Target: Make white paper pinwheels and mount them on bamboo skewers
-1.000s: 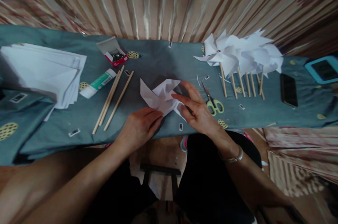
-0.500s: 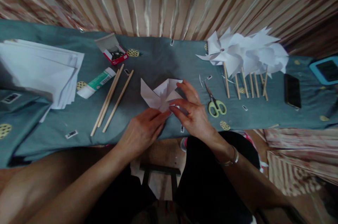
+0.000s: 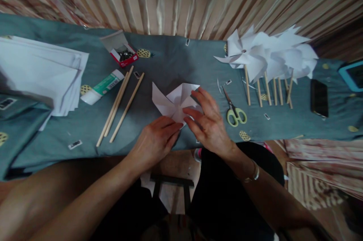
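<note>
A white paper pinwheel (image 3: 176, 105) with folded blades is in front of me, low over the cloth near the table's front edge. My left hand (image 3: 157, 135) has its lower left edge pinched between thumb and fingers. From the right, my right hand (image 3: 208, 120) curls around a blade, its thumb and forefinger near the pinwheel's middle and slightly parted. Other fingers of that hand touch the upper right blade. Part of the right blade is hidden under the hand. Green-handled scissors (image 3: 236, 116) lie just right of my right hand.
Wooden sticks (image 3: 127, 107), a glue tube (image 3: 102, 86) and an open box of metal pins (image 3: 124, 56) lie left. Further left is stacked paper (image 3: 42, 70). Finished pinwheels on sticks (image 3: 269, 50), a phone (image 3: 319, 98) and a blue-framed device (image 3: 353, 76) are right.
The thumb and forefinger of my right hand have parted slightly near the pinwheel's middle. My left hand keeps its pinch. The view has shifted a little.
</note>
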A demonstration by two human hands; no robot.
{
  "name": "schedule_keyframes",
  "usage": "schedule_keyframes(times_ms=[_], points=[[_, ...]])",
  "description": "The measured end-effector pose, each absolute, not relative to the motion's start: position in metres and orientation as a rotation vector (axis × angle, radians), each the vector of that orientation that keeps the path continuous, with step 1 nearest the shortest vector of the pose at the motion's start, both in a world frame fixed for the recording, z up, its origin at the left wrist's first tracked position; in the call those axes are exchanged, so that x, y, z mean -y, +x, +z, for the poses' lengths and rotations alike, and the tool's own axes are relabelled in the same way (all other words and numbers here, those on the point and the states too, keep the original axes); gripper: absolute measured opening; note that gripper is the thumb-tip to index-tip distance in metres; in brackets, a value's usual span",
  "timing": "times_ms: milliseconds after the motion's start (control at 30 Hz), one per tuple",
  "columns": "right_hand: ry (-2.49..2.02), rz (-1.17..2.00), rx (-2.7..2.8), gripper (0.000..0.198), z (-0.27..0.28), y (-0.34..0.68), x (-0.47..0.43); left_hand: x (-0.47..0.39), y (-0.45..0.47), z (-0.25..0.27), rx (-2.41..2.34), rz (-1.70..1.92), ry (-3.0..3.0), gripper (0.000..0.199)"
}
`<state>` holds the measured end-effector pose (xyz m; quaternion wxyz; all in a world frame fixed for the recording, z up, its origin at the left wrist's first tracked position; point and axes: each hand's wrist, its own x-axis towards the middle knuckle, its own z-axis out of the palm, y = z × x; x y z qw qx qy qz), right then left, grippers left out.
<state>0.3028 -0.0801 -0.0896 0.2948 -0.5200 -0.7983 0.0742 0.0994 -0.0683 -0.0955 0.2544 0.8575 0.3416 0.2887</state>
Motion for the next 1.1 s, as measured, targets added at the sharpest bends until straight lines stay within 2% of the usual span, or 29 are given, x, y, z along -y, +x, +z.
schedule_keyframes(times_ms=[267, 867, 967, 1100], points=[[-1.318, 0.085, 2.19, 0.02, -0.0912, 0.3003, 0.082, 0.0671, 0.1007, -0.0952, -0.925, 0.767, 2.302, 0.021], [-1.41, 0.087, 2.263, 0.026, -0.092, 0.3, 0.0814, 0.0636, 0.1005, -0.09, -0.926, 0.727, 2.245, 0.024], [-1.404, 0.114, 2.264, 0.032, -0.0938, 0.2992, 0.08, 0.0629, 0.1001, -0.0894, -0.945, 0.688, 2.231, 0.024], [-1.409, 0.038, 2.322, 0.033, -0.0941, 0.2971, 0.0783, 0.0616, 0.0996, -0.0887, -0.942, 0.663, 2.24, 0.024]])
